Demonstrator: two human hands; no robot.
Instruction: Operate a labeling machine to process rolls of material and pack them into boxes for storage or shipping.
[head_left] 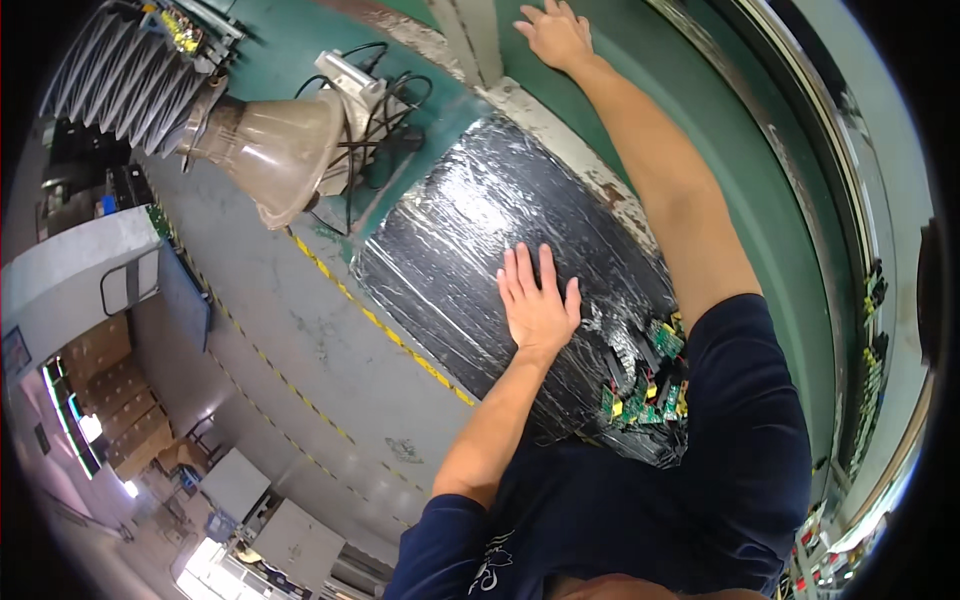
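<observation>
1. Both hands were spread open, gripping nothing: my left hand (538, 300) lay flat on the black wrapped bundle (500, 250), my right hand (556, 35) pressed the far green frame (760, 200).
2. To steady the bundle well, I judged the palm should stay flat mid-surface.
3. Near right, green circuit boards (648, 385) were half hidden by my shirt; the bundle's contents were unreadable.

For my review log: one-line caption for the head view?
Left hand flat on black film-wrapped bundle; right hand on pale post; green circuit boards alongside.
</observation>
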